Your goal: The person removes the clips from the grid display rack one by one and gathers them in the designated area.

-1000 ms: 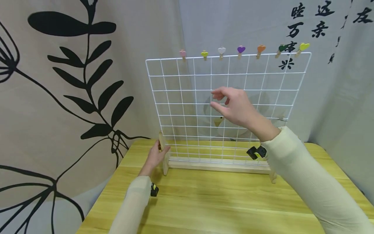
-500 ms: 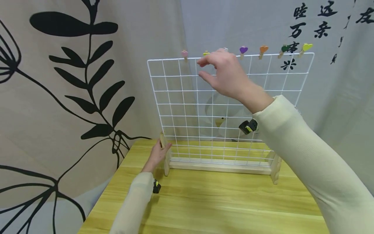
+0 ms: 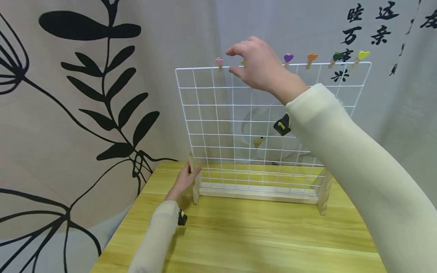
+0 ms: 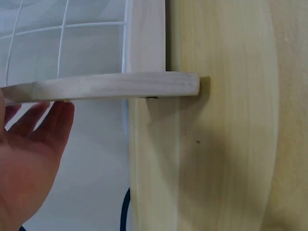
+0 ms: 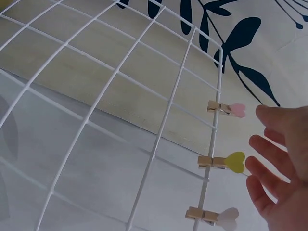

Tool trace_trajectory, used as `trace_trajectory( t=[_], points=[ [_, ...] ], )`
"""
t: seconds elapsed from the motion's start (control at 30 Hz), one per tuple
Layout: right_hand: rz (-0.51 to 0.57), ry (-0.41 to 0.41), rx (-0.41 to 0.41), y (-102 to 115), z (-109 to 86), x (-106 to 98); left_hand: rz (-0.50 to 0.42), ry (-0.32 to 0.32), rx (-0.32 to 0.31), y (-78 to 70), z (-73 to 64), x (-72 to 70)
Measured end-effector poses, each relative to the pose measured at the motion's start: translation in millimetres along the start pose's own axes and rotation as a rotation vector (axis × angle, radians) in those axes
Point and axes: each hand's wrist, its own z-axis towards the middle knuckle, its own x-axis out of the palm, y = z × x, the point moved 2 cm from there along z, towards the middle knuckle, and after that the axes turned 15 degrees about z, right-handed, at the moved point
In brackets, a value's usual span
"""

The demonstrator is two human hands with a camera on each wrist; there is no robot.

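A white wire grid panel (image 3: pixel 201 68) stands upright in a wooden base (image 3: pixel 256 193). My left hand (image 3: pixel 183 181) grips the base's left side piece (image 4: pixel 110 86), with thumb and fingers on opposite sides of it. My right hand (image 3: pixel 257 66) is raised at the panel's top edge, fingers loosely bent and holding nothing. In the right wrist view its fingertips are close to the heart-topped clothespins: a pink one (image 5: pixel 237 110), a yellow one (image 5: pixel 235 162) and a white one (image 5: pixel 227 219). In the head view the hand hides the white one and part of the yellow one.
More heart clothespins sit along the top wire to the right: purple (image 3: pixel 288 57), orange (image 3: pixel 312 57), green (image 3: pixel 337 56) and another yellow clothespin (image 3: pixel 363 55). The base rests on a wooden table (image 3: pixel 246 235). Behind it hangs a curtain (image 3: pixel 170 45) with black plant prints.
My right hand has risen from in front of the middle of the grid to its top edge, level with the clothespins. The left hand keeps its grip on the side piece.
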Motion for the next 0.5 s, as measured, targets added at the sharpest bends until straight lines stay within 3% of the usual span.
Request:
trace_trajectory(
  t=[0.2, 0.37, 0.5],
  points=[
    [-0.010, 0.053, 0.048, -1.3, 13.6, 5.2, -0.086, 0.030, 0.061, 3.9, -2.5, -3.5],
    [0.010, 0.068, 0.079, -2.5, 23.2, 11.2, -0.135, 0.084, 0.031, -7.6, -12.0, -12.8],
    [0.032, 0.068, 0.105, -5.3, 28.9, 13.9, -0.135, 0.076, 0.019, 0.4, -10.1, -7.9]
  ],
)
